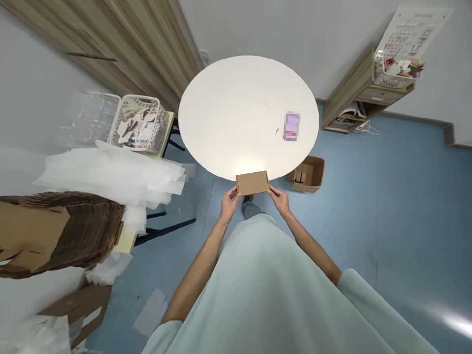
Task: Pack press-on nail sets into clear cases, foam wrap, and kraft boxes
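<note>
A small brown cardboard box [252,183], closed on the side facing me, is held between both hands at the near edge of the white round table [228,113]. My left hand [229,202] grips its lower left corner, fingers closed on it. On the lower right corner, my right hand [279,198] pinches the box the same way. I cannot tell whether the box touches the table. Toward the table's right side lies a blurred purple item [291,126], and a tiny dark object [277,131] lies left of it.
An open carton [317,172] stands on the floor right of the table. To the left are a white basket of cards [162,125], white foam sheets [106,172] and stacked flat cardboard [96,231]. A wooden cabinet [348,93] stands at the back right.
</note>
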`<act>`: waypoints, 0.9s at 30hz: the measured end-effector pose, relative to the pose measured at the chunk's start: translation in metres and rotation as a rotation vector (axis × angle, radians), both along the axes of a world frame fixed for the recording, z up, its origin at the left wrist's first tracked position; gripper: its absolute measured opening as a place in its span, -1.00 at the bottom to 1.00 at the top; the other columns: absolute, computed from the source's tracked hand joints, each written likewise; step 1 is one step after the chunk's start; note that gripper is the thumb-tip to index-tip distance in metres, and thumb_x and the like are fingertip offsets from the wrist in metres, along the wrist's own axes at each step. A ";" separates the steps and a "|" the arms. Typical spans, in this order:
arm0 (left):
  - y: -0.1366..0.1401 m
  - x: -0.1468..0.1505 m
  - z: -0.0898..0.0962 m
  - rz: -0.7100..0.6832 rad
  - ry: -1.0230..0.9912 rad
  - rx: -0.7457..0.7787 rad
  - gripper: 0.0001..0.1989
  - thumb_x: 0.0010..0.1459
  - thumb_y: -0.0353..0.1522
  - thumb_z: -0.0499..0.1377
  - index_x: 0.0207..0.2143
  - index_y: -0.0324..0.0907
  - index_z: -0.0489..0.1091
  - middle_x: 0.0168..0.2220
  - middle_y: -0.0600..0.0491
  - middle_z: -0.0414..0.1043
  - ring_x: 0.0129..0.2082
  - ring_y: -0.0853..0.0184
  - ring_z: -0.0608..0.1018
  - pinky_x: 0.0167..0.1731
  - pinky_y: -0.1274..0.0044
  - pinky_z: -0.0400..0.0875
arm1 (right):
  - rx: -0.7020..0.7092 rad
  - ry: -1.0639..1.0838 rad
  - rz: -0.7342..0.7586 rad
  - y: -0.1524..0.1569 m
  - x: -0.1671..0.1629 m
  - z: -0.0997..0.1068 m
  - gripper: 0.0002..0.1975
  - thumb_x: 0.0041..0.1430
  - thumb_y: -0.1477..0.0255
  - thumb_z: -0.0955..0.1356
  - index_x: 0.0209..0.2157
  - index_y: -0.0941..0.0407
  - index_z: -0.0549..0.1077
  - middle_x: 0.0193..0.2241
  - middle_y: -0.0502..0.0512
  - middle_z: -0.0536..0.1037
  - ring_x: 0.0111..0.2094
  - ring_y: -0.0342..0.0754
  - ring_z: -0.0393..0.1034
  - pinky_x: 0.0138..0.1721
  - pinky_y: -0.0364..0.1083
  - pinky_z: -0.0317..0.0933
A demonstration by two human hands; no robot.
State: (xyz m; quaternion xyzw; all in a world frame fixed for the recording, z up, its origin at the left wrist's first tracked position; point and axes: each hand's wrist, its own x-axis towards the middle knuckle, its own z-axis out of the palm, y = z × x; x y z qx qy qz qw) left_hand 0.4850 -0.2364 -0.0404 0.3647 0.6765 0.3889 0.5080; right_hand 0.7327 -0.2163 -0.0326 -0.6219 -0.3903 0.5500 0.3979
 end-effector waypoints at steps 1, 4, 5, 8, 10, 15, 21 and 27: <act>-0.007 0.008 0.001 -0.019 -0.026 0.005 -0.42 0.28 -0.09 0.35 0.24 -0.19 0.50 0.27 -0.23 0.52 0.20 0.03 0.63 0.26 0.14 0.50 | -0.026 0.020 -0.026 -0.009 0.009 0.001 -0.33 0.02 -0.12 0.54 -0.01 0.09 0.72 0.13 0.22 0.68 0.25 0.27 0.51 0.33 0.27 0.36; -0.025 0.037 0.005 -0.082 -0.092 -0.007 -0.36 0.28 -0.03 0.34 0.28 -0.16 0.47 0.32 -0.21 0.48 0.20 0.04 0.64 0.26 0.14 0.51 | -0.111 0.052 -0.099 -0.036 0.041 0.009 -0.29 -0.03 -0.14 0.57 0.01 0.08 0.71 0.17 0.19 0.65 0.24 0.28 0.51 0.26 0.30 0.43; -0.029 0.048 0.005 -0.098 -0.113 -0.017 -0.34 0.27 -0.01 0.35 0.28 -0.17 0.46 0.32 -0.22 0.48 0.19 0.04 0.64 0.26 0.14 0.52 | -0.135 0.060 -0.122 -0.045 0.054 0.012 -0.28 -0.05 -0.13 0.58 0.01 0.09 0.71 0.17 0.20 0.65 0.23 0.28 0.52 0.23 0.29 0.47; -0.038 0.080 0.004 -0.142 -0.168 -0.058 -0.29 0.23 0.03 0.37 0.28 -0.20 0.46 0.32 -0.25 0.48 0.18 0.03 0.64 0.24 0.14 0.54 | -0.179 0.084 -0.175 -0.067 0.092 0.021 -0.29 -0.07 -0.10 0.61 0.01 0.08 0.70 0.12 0.22 0.68 0.17 0.26 0.58 0.17 0.25 0.51; -0.040 0.099 0.001 -0.188 -0.194 -0.085 -0.27 0.21 0.04 0.37 0.27 -0.20 0.46 0.31 -0.26 0.48 0.17 0.03 0.65 0.22 0.13 0.55 | -0.198 0.090 -0.205 -0.079 0.116 0.025 -0.32 -0.08 -0.07 0.62 -0.03 0.08 0.70 0.04 0.23 0.72 0.11 0.24 0.61 0.14 0.23 0.53; -0.028 0.148 -0.009 -0.322 -0.214 -0.123 -0.30 0.18 -0.01 0.40 0.24 -0.19 0.46 0.29 -0.26 0.49 0.13 0.06 0.67 0.21 0.13 0.55 | -0.237 0.048 -0.255 -0.099 0.173 0.026 -0.39 -0.13 -0.05 0.64 -0.16 0.08 0.67 -0.09 0.23 0.74 0.02 0.22 0.63 0.01 0.16 0.56; 0.013 0.238 -0.023 -0.437 -0.088 -0.185 -0.55 0.20 -0.23 0.36 0.12 -0.17 0.52 0.17 -0.21 0.58 0.05 0.10 0.69 0.17 0.13 0.56 | -0.290 0.051 -0.297 -0.102 0.254 0.005 -0.38 -0.25 0.05 0.69 -0.17 0.09 0.65 -0.12 0.23 0.74 -0.07 0.16 0.65 0.06 0.17 0.53; 0.064 0.349 -0.043 -0.510 0.086 -0.221 -0.67 0.12 -0.43 0.34 -0.02 -0.17 0.56 0.00 -0.14 0.63 -0.13 0.16 0.70 0.04 0.17 0.63 | -0.376 0.096 -0.264 -0.072 0.352 -0.017 -0.44 -0.28 0.18 0.71 -0.20 0.10 0.67 -0.23 0.17 0.74 -0.18 0.14 0.67 0.07 0.20 0.53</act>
